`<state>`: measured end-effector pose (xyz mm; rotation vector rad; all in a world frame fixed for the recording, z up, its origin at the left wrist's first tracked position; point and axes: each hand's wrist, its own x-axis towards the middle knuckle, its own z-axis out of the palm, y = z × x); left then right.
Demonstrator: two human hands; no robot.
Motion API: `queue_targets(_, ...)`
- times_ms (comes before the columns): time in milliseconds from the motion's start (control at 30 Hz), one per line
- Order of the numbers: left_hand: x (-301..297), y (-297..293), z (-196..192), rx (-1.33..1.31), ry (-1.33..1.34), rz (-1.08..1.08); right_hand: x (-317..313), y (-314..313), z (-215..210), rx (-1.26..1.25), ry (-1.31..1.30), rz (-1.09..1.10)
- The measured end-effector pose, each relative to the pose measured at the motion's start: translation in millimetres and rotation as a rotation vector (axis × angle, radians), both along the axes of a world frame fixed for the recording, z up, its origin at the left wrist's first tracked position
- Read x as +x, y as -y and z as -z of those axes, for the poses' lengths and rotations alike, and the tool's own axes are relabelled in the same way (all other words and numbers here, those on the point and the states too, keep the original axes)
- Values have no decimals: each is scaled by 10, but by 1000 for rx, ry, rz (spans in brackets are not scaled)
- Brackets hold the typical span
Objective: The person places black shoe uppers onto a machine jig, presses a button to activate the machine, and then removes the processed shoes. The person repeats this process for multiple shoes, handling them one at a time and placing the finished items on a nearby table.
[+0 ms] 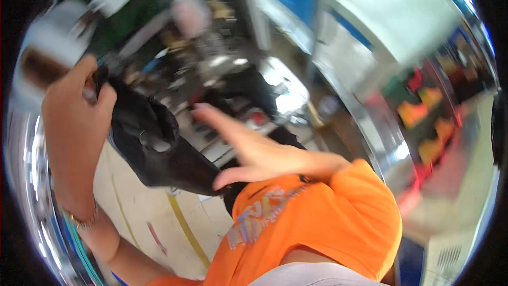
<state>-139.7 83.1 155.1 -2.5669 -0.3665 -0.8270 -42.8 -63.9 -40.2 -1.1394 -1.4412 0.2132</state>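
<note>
At the left, my raised left hand (76,111) pinches the upper end of a limp black item (140,148), which looks like cloth or a soft garment. It hangs in folds, slanting down and right toward my body, with a dark opening near its middle; its exact kind is unclear. My right hand (259,153) is in front of my orange shirt, fingers stretched and thumb apart, with nothing gripped. Its thumb lies close to the lower end of the black item; whether they touch I cannot tell.
Ahead is a blurred, cluttered work surface with dark objects and a white tray-like thing (286,87). A metal-edged partition (349,98) runs along the right, with orange and red items (423,108) beyond it. The pale floor (153,222) carries yellow lines.
</note>
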Motion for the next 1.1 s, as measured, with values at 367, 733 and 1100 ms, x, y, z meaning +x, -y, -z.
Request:
queue_targets(367,1313,1205,515,-637,-254,790,438,1477,513,128,-1139,650)
queue_targets(733,981,522,1033,-1239,-198,623,2731,4106,1656,486,-1352,1549)
queue_targets(1100,-354,-592,2411,-1562,166,64,1746,2184,3336,12,-636,1518)
